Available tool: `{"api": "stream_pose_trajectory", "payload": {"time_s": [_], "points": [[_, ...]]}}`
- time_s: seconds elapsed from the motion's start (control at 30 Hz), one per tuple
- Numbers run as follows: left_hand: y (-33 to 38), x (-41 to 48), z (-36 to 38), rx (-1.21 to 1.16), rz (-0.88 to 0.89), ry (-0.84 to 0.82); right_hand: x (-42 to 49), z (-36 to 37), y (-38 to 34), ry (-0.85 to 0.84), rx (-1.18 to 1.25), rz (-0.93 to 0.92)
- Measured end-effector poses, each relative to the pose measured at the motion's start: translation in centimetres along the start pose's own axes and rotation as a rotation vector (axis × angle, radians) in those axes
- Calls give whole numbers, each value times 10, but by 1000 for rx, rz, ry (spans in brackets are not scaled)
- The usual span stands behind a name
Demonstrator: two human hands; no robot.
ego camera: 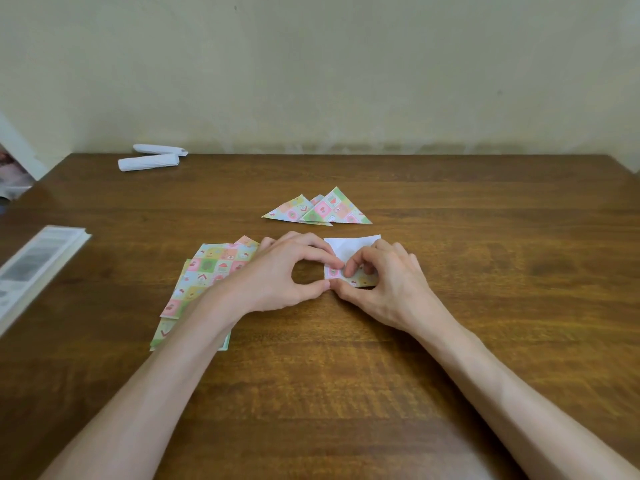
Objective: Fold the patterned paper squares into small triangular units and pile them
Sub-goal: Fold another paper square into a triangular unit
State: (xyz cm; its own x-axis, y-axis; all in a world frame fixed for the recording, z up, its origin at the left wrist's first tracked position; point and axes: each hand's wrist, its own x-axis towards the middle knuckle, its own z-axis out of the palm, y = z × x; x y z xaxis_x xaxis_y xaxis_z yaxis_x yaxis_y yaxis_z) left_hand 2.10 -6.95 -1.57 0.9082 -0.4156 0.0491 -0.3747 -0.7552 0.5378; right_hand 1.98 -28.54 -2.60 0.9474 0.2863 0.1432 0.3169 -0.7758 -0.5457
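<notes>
Risk: the edges drift out of line as I crease the sheet (349, 249) and the triangle comes out skewed, bc my grip is only at one end. My left hand (291, 271) pinches its near-left corner w/ thumb and forefinger, and my right hand (384, 285) curls over the patterned flap. It lies white side up on the counter (485, 341) — btw the unfolded stack (207, 275) and the finished pile (322, 211).
</notes>
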Motion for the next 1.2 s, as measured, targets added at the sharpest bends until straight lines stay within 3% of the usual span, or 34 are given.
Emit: {"api": "stream_pose_trajectory", "payload": {"time_s": [0.27,0.43,0.8,1.07,1.2], "points": [[0,0,1,6,-18,6,4,-8,2,-78,83,28],[5,3,9,3,-55,70,2,-6,4,-54,113,13],[9,3,7,-14,-64,34,2,-9,13,-61,184,-13],[16,0,4,3,-47,-32,-3,-7,12,-16,154,-9],[18,0,3,35,-35,-64,-4,-12,18,7,11,8]]}}
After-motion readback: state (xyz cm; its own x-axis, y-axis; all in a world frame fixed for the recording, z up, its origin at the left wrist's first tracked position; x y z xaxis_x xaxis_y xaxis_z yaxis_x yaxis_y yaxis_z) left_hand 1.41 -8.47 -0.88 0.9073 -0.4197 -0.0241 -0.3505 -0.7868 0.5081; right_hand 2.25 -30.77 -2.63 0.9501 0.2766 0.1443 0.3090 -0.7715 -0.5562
